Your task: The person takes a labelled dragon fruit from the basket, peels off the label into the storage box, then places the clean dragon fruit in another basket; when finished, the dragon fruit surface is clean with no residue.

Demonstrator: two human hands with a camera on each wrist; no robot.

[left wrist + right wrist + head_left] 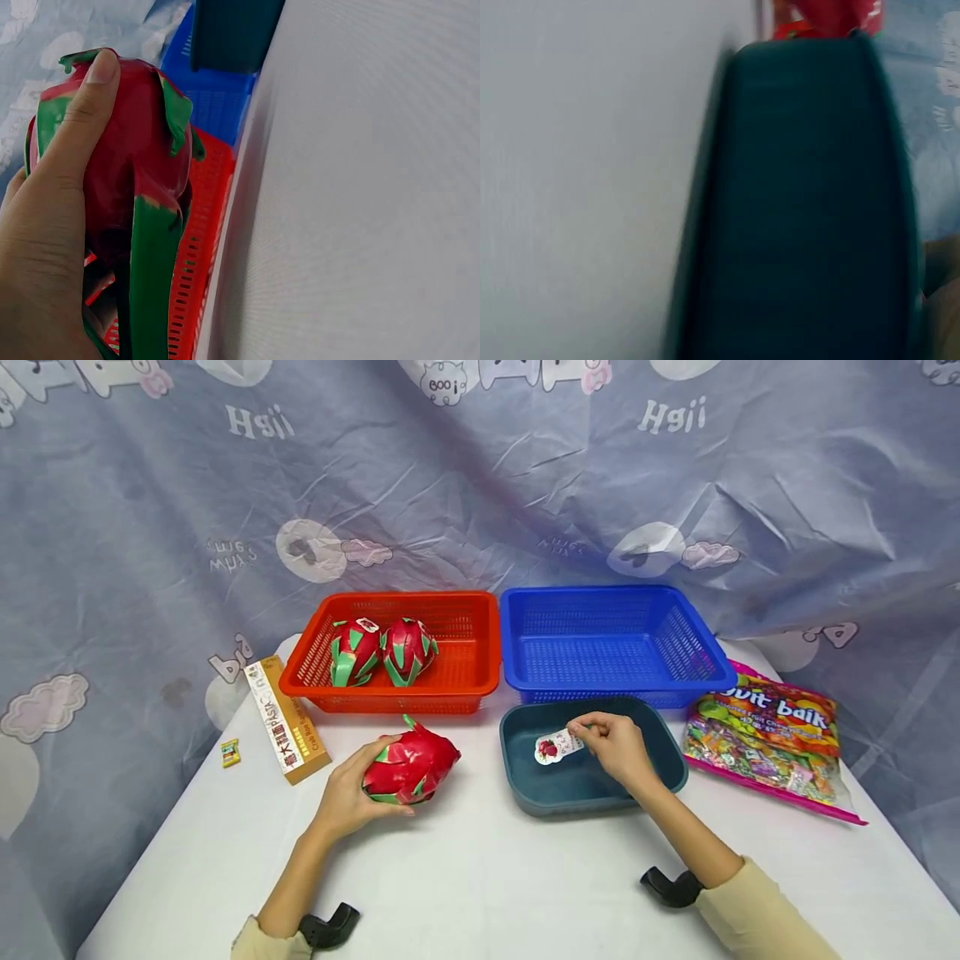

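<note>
My left hand [351, 793] grips a red and green dragon fruit [411, 766] that rests on the white table, just in front of the red basket [465, 681]. The left wrist view shows my fingers [79, 112] wrapped over the same dragon fruit [139, 172]. Two more dragon fruits [381, 650] lie in the red basket. My right hand [613, 745] pinches a small white label [557, 747] with a red picture, held over the dark teal tray [525, 793]. The teal tray [810, 210] fills the blurred right wrist view.
An empty blue basket [705, 672] stands behind the tray. A bag of colourful candy [772, 731] lies at the right. A long yellow and white box [285, 720] and a small yellow candy [230, 752] lie at the left. A printed cloth hangs behind.
</note>
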